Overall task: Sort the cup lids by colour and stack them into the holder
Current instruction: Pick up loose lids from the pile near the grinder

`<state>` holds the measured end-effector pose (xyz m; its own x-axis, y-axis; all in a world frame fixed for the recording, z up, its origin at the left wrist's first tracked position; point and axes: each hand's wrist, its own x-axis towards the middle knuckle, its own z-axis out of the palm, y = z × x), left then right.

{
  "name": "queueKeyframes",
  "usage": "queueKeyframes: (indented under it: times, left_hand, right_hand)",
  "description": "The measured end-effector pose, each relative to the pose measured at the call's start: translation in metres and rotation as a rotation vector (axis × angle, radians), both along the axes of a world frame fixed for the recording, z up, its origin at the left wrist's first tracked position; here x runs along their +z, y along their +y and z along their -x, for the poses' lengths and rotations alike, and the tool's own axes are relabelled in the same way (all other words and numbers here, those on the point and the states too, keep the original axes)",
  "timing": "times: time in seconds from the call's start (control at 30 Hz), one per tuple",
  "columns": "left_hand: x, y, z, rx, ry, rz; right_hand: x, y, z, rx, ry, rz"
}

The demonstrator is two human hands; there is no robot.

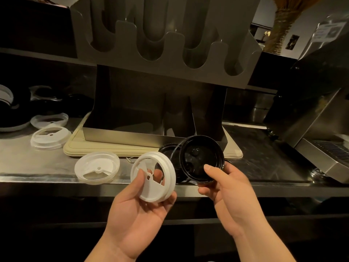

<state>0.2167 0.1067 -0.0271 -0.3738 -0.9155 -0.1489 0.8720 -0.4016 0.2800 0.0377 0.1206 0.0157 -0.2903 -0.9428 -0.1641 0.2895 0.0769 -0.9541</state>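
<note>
Left hand (136,208) grips a white lid (148,189), thumb on its face, fingers behind. Right hand (230,193) pinches a black lid (200,157) by the rim. Both lids sit below and in front of the holder (174,53) – white under its middle, black further right and a little nearer. The slots open upward, so either lid likely needs lifting up and over. Faces tilt toward the camera.
</note>
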Motion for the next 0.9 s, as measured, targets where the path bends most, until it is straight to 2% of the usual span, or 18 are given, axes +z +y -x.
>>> queueKeyframes:
  times: [0.13,0.43,0.57,0.67,0.9]
  left_hand:
    - [0.000,-0.001,-0.003,0.011,0.001,0.016]
    - [-0.004,-0.007,-0.012,0.041,-0.003,0.018]
    - [-0.006,-0.011,-0.016,0.051,-0.031,0.024]
    - [-0.005,-0.013,-0.019,0.013,-0.109,0.064]
    - [-0.016,-0.018,-0.023,-0.057,-0.159,0.020]
  right_hand:
    - [-0.007,-0.003,0.000,-0.011,-0.040,-0.029]
    - [-0.008,-0.019,0.020,-0.177,0.108,0.042]
    - [-0.003,-0.040,0.035,-0.158,0.158,0.029]
    - [0.013,-0.060,0.039,-0.109,0.324,0.031]
    - [0.037,-0.114,0.015,0.118,1.065,0.180]
